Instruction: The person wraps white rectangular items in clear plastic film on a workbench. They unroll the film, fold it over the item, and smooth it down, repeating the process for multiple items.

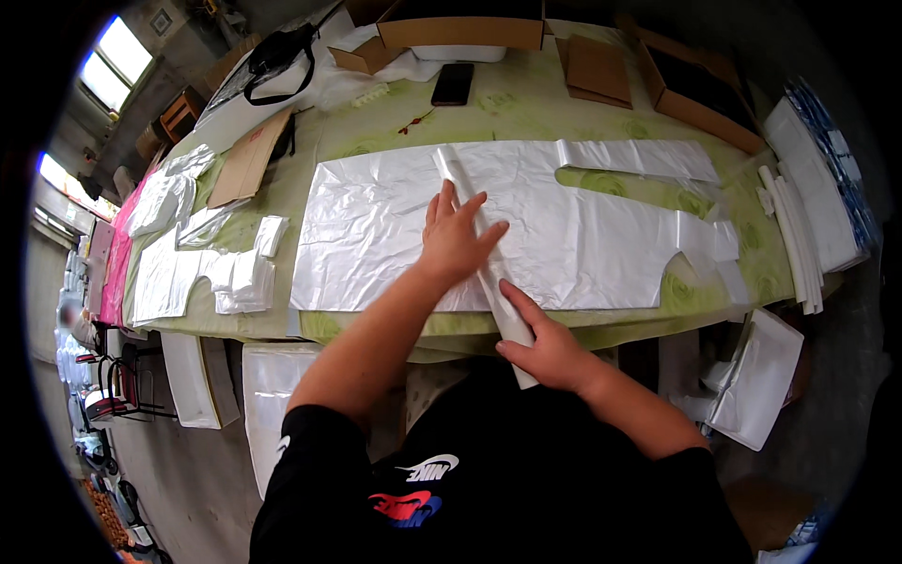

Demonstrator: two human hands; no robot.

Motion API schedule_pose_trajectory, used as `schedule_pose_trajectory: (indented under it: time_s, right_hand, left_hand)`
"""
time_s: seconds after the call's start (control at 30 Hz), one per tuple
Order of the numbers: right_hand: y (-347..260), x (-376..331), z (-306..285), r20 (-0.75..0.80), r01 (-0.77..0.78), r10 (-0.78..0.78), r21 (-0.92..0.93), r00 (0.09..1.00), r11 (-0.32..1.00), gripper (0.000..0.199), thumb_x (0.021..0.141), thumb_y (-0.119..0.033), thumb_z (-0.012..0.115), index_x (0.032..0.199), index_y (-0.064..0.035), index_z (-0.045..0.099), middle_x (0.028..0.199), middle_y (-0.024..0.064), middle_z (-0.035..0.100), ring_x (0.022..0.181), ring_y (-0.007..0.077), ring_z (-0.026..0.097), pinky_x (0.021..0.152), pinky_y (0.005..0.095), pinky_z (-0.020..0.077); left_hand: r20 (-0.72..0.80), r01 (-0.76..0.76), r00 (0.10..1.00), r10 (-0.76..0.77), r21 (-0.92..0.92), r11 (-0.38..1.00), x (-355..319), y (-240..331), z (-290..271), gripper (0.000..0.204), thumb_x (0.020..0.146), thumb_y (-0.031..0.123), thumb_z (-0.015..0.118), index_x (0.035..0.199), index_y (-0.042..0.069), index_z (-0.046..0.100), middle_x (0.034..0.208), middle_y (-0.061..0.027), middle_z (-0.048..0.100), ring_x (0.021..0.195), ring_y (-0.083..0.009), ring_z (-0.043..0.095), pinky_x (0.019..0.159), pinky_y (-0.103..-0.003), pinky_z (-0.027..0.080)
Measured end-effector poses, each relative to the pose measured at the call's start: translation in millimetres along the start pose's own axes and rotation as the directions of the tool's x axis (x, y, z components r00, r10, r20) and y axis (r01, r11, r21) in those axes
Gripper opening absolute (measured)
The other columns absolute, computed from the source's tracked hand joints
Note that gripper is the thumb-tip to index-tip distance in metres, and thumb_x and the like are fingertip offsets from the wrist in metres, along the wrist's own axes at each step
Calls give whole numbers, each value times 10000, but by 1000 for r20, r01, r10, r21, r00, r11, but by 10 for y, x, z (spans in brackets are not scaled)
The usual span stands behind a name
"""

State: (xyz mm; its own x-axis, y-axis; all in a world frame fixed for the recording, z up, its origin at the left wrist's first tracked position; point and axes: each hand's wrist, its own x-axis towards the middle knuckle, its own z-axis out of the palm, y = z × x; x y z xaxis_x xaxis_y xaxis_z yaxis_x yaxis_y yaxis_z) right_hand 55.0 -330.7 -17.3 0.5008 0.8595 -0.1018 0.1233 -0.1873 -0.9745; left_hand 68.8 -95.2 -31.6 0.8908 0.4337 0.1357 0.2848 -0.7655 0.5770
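A white, slim roll (507,320) lies slantwise across a flat white plastic vest-style bag (376,226), which has two handle strips toward the right. My left hand (458,235) rests over the upper-middle part of the roll, its fingers spread out. Around the near end of the roll, close to my body, my right hand (550,352) has its thumb and fingers; its lower fingers are hidden. That end sticks out past the table's near edge.
Folded white bags (244,277) and a cardboard sheet (249,160) lie at the left on the green-patterned tablecloth (376,122). A phone (453,85) and open cardboard boxes (460,33) are at the back. Several white rolls (797,240) lie at the right edge.
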Motion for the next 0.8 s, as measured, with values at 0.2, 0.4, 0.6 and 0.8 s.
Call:
schedule_pose_trajectory:
  time_s: [0.2, 0.4, 0.6, 0.8]
  right_hand:
    - [27, -350, -280, 19, -136, 137, -36, 990, 990, 821, 905, -184, 694, 1636, -201, 320, 1558, 210, 491, 1411, 323, 506, 1148, 385, 404]
    - [54, -489, -384, 46, -187, 188, -23, 981, 982, 820, 906, -179, 692, 1636, -235, 324, 1529, 206, 526, 1358, 313, 555, 1121, 372, 430]
    - [28, -474, -460, 41, -165, 169, -80, 985, 983, 850, 892, -195, 709, 1640, -231, 306, 1491, 240, 552, 1337, 349, 576, 1113, 375, 441]
    - [62, -558, -525, -17, -219, 220, -196, 975, 956, 1008, 858, -237, 757, 1670, -207, 162, 1332, 290, 638, 1186, 382, 661, 1030, 408, 499]
  left_hand:
    - [83, 281, 955, -286, -570, 772, 788, -525, -80, 568, 956, 402, 703, 1457, 150, 606, 1552, -211, 474, 1341, -318, 535, 1083, -418, 444]
    - [405, 459, 862, -305, -368, 808, 1057, -585, -373, 629, 928, 406, 742, 1441, 71, 598, 1410, -132, 617, 1225, -263, 596, 979, -402, 503]
    - [504, 531, 782, -365, -233, 815, 1194, -406, -393, 531, 924, 391, 741, 1349, 79, 673, 1327, -124, 659, 1217, -270, 602, 990, -413, 502]
    - [492, 285, 846, -206, -90, 954, 1219, -671, -215, 405, 910, 282, 689, 1247, 57, 709, 1273, -153, 679, 1108, -337, 657, 939, -441, 545]
